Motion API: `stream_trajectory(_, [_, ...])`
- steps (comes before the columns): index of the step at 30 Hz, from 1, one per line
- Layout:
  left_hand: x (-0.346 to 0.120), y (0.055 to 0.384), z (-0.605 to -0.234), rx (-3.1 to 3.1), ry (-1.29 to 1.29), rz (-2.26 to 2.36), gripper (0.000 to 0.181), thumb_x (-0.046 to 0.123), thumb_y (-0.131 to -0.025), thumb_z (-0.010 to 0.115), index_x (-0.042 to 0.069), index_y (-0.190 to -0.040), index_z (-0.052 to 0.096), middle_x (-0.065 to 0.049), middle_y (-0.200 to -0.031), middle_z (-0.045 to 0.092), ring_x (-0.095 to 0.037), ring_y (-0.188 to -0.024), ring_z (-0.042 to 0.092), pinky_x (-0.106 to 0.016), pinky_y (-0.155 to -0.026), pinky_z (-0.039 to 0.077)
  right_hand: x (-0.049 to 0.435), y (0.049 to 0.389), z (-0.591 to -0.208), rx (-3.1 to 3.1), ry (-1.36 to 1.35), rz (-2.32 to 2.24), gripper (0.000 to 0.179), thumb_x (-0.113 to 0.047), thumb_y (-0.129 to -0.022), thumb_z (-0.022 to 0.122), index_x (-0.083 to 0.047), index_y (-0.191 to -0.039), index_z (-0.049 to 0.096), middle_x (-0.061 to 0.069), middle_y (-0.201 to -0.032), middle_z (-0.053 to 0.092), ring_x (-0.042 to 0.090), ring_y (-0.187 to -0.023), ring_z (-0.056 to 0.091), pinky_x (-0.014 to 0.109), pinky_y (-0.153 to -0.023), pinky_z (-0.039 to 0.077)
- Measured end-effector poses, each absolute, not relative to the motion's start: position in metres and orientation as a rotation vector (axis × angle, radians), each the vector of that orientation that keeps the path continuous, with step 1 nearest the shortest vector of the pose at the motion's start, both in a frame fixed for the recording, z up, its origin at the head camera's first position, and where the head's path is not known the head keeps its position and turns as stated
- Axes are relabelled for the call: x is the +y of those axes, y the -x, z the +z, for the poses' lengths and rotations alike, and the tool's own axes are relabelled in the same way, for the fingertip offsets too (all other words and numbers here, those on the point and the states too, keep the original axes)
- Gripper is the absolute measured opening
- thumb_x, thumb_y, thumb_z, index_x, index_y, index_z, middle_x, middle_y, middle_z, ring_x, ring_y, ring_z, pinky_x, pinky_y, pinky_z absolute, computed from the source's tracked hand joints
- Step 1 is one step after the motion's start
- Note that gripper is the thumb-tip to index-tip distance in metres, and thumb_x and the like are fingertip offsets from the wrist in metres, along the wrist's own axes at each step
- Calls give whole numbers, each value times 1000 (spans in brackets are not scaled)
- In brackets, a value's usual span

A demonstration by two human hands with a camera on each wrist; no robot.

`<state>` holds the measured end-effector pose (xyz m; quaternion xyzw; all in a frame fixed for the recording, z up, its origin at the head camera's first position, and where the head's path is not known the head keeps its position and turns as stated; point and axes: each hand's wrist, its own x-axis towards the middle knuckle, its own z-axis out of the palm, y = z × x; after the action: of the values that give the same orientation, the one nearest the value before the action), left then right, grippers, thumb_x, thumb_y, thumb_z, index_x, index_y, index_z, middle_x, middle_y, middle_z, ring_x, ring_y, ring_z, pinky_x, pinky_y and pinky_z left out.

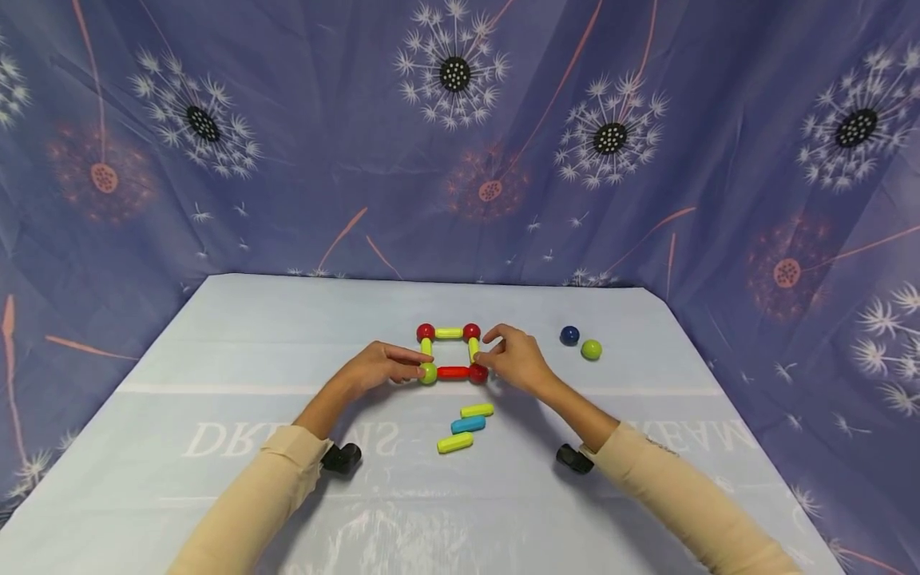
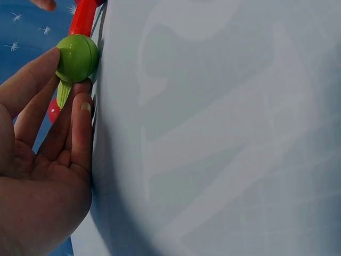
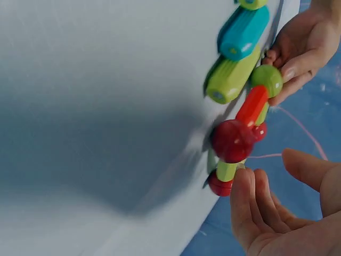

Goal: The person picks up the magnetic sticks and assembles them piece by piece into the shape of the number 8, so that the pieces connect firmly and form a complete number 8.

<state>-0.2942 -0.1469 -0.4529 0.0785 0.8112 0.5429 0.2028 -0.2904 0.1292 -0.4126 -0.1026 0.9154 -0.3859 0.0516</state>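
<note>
A square of rods and balls lies flat on the table. Its corners are a light green ball (image 1: 428, 373) at near left and red balls at the other three. A red rod (image 1: 453, 372) forms the near side; yellow-green rods, one of them the far rod (image 1: 449, 333), form the others. My left hand (image 1: 381, 367) pinches the green ball between thumb and fingers, the thumb pressed to it in the left wrist view. With its thumb held apart, my right hand (image 1: 519, 361) touches the right yellow-green rod (image 3: 226, 171) with its fingertips, beside the near-right red ball (image 3: 233, 141).
Nearer me lie two yellow-green rods, one of them the nearest rod (image 1: 455, 443), with a blue rod (image 1: 469, 424) between them. A dark blue ball (image 1: 570, 335) and another green ball (image 1: 592, 349) rest to the right. A patterned curtain (image 1: 345, 160) hangs behind the table (image 1: 287, 319).
</note>
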Motion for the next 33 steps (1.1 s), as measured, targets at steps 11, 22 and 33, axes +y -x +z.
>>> stream_trajectory(11, [-150, 296, -450, 2254, -218, 1507, 35, 28, -91, 77, 20, -125, 75, 0, -132, 69, -17, -107, 64, -35, -89, 52, 128, 273, -399, 2648, 669, -927, 10, -7, -83, 81, -7, -92, 78, -2, -73, 68, 12, -70, 57, 27, -65, 46])
stream_trajectory(22, [-148, 299, -455, 2266, -224, 1488, 35, 29, -89, 78, 21, -123, 76, 0, -132, 70, -16, -105, 65, -34, -88, 52, 127, 265, -405, 2567, 718, -783, 24, -2, -80, 81, -10, -103, 79, 1, -91, 74, 11, -82, 62, 26, -69, 52])
stream_trajectory(33, [-148, 297, -454, 2269, -234, 1495, 34, 29, -89, 78, 21, -122, 77, 1, -130, 70, -16, -105, 66, -34, -88, 52, 129, 266, -408, 2514, 875, -654, 36, 7, -79, 77, -12, -109, 77, 2, -98, 74, 14, -85, 64, 30, -78, 56])
